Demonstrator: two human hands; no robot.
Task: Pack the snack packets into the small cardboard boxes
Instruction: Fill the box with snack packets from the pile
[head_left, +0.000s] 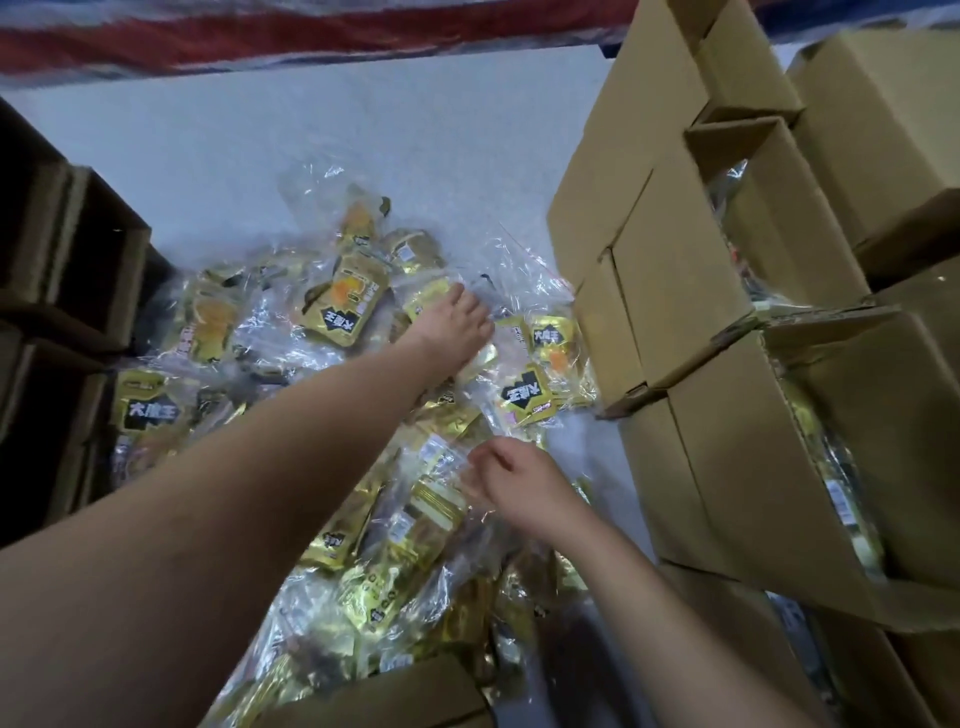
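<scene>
Packets (337, 312) litter pale grey floor (260, 145) — stacked cardboard boxes (727, 441) alongside.

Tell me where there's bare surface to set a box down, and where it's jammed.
Bare: the white surface beyond the packet pile, between the dark boxes and the stacked cardboard boxes. A narrow strip lies beside that stack. Crowded: the centre, where the left hand and the right hand reach into the pile.

Pale grey-white flat surface (322, 156) carries everything. On it, centre: loose heap of gold-yellow snack packets in clear plastic bags (332, 312). Right side: stacked tan cardboard boxes (675, 291). Left edge: dark shadowed cardboard boxes (67, 270). Near edge: one tan cardboard box (395, 696).
</scene>
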